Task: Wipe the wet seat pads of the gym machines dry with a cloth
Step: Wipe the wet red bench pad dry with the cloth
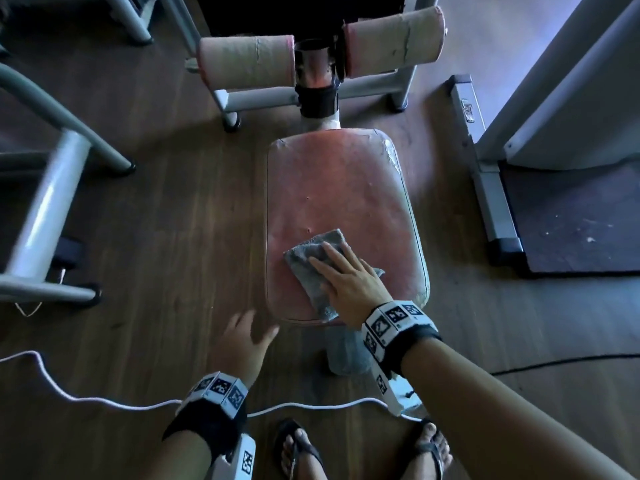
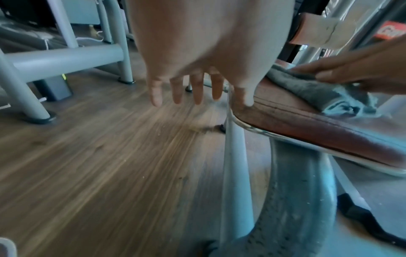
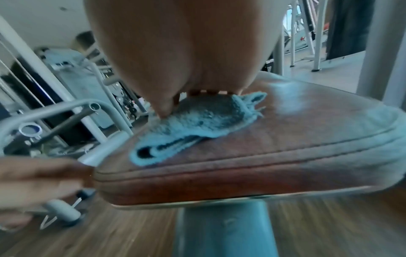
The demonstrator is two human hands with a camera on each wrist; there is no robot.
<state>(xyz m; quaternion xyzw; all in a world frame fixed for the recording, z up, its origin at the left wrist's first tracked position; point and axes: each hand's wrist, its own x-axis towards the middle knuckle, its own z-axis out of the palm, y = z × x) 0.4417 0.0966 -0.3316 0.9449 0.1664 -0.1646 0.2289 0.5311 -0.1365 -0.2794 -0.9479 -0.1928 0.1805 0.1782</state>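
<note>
A worn red-brown seat pad (image 1: 339, 188) on a grey post stands in front of me. A grey cloth (image 1: 304, 258) lies on its near half, and my right hand (image 1: 346, 275) presses flat on it with straight fingers. In the right wrist view the cloth (image 3: 197, 121) is bunched under my palm on the seat pad (image 3: 285, 142). My left hand (image 1: 246, 337) hovers with spread fingers just off the pad's near left corner; in the left wrist view its thumb (image 2: 243, 93) sits at the seat pad (image 2: 307, 125) corner, and the cloth (image 2: 312, 90) lies beyond.
Two tan foam rollers (image 1: 249, 64) (image 1: 394, 39) stand behind the seat. Grey machine frames (image 1: 52, 188) are to the left, a treadmill base (image 1: 491, 188) to the right. A white cable (image 1: 104, 400) and a black cable (image 1: 554, 362) cross the wood floor near my sandalled feet (image 1: 298, 448).
</note>
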